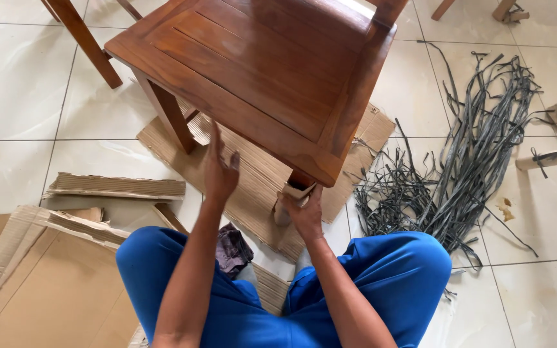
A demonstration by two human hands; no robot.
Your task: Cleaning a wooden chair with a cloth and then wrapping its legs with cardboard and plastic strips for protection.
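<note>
Hands at a wooden chair (259, 71) standing on cardboard (253, 187) on a tiled floor.
The right hand (304, 212) grips cardboard wrap (289, 196) on the near leg; the left hand (219, 169) hovers beside, fingers spread. Grey straps (472, 161) lie right.

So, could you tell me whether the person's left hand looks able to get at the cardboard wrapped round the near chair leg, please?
Probably yes. The left hand is open in front of the chair, beside the cardboard-wrapped leg that the right hand grips. Nothing lies between them.
</note>
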